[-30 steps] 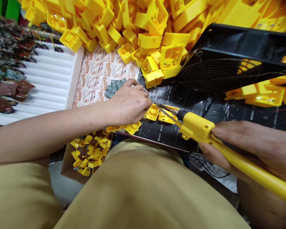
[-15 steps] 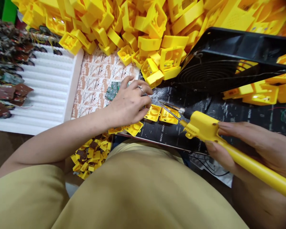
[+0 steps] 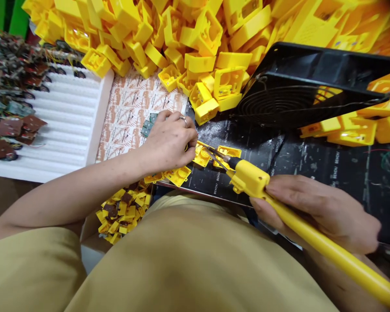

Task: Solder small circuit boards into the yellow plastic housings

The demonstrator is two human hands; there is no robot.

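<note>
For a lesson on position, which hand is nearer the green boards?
Left. The left hand is just beside the green boards, partly hiding them; the right hand is far to their right.

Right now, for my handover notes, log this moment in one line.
left grip: curled, contents unclear; right grip: around yellow tool; tool tip: near yellow housing, contact unclear; green boards: partly hidden by left grip

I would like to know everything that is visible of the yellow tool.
The yellow tool has a long, plastic-looking handle, a blocky housing, a black collar and two thin, metal-looking rods in front. It slants from lower right to upper left, held near the housing by the right hand. The rod tips appear over a yellow shell; contact is unclear.
</note>
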